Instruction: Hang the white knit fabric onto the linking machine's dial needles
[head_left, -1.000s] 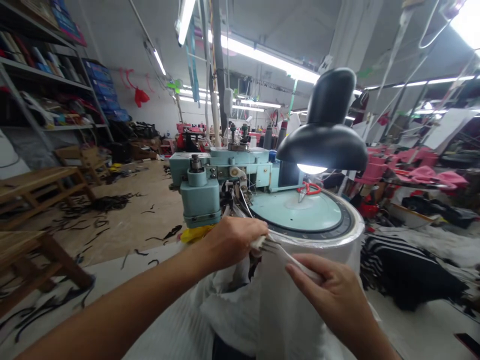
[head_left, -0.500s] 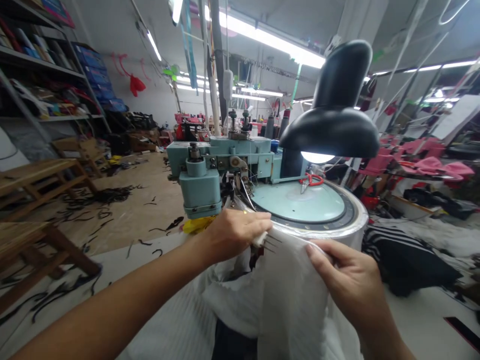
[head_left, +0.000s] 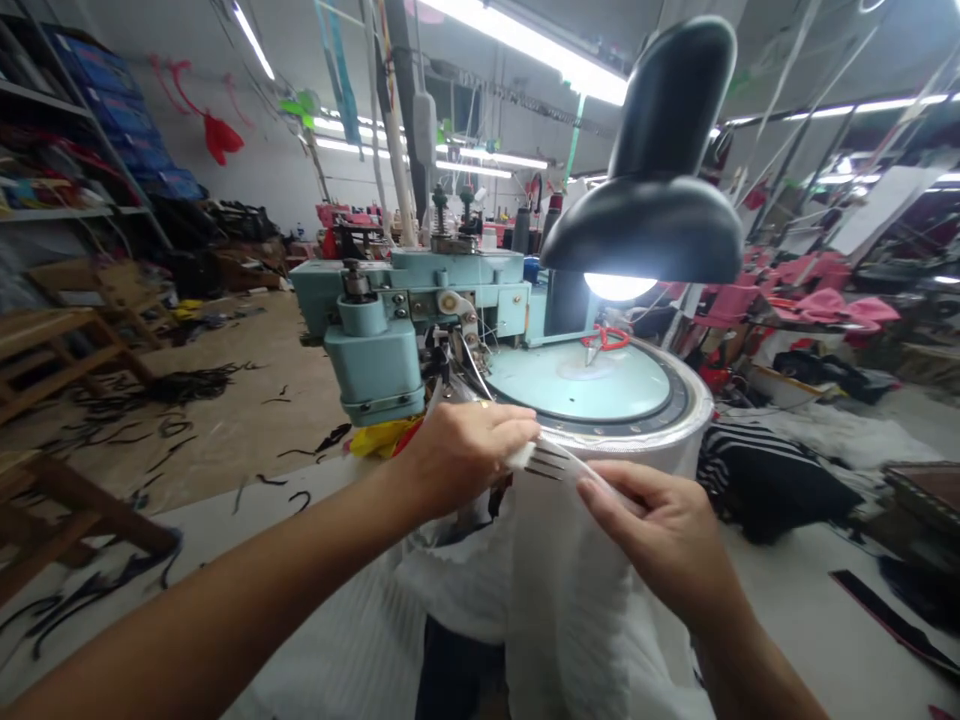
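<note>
Cloth [head_left: 559,570] (white) hangs from right hand's grip [head_left: 664,525].

Pale-green plate [head_left: 630,390]: red-handled scissors [head_left: 611,338]. Around rim [head_left: 679,388]: white cloth [head_left: 570,580]. Floor [head_left: 240,435]: black strips [head_left: 191,385].

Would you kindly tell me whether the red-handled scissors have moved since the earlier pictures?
No: judged against the round pale-green plate, the red-handled scissors lie at the same spot, toward its far side; only the camera's view has shifted.
</note>
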